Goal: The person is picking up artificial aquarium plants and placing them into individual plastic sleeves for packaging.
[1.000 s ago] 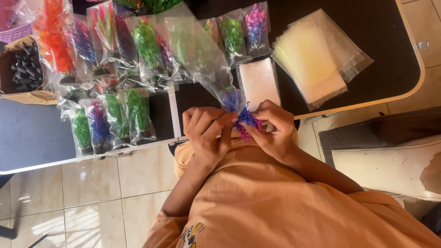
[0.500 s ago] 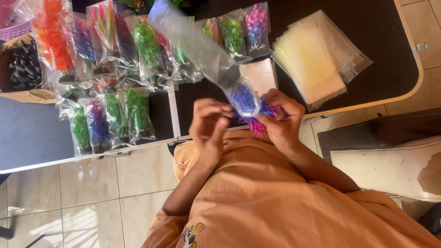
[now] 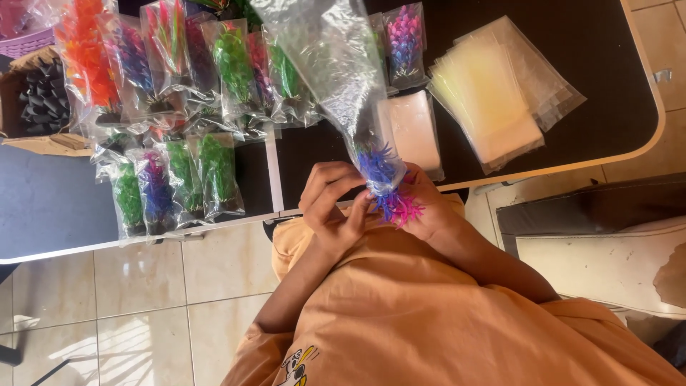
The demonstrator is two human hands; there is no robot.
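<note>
Just off the counter [image 3: 614, 86] edge, both hands hold a clear bag [image 3: 336, 71] with a blue-pink plant [image 3: 386, 182] at its mouth. Left hand [image 3: 332, 207] fingers pinch the bag; right hand [image 3: 429, 211] is closed around the plant's base.

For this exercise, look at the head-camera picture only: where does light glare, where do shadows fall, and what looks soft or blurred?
Head view: sunlight glares off the clear bag and the stack of empty bags; a bright patch lies on the floor tiles; the dark table stays dim; the left hand and right hand are slightly soft around the blue and pink plastic plant.
</note>
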